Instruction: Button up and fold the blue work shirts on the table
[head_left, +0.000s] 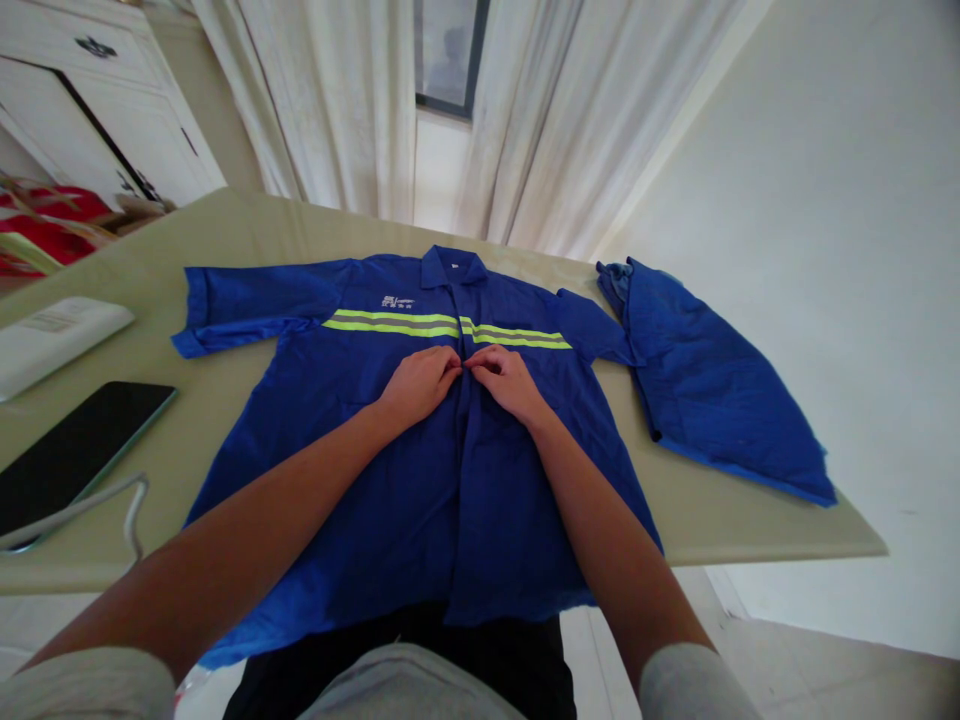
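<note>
A blue work jacket (390,480) with a yellow-and-grey reflective stripe across the chest lies face up on a pale table (247,235), collar away from me. My left hand (418,383) and my right hand (504,378) meet at the jacket's front opening just below the stripe. Both hands have their fingers curled and pinch the two front edges where they come together. The jacket's left sleeve is spread out flat; its right sleeve runs toward a second blue garment (705,385).
The second blue garment lies folded at the table's right end, partly over the edge. A dark tablet (71,450) with a grey cable (90,505) and a white flat box (52,335) lie at the left. White curtains and a cabinet stand behind.
</note>
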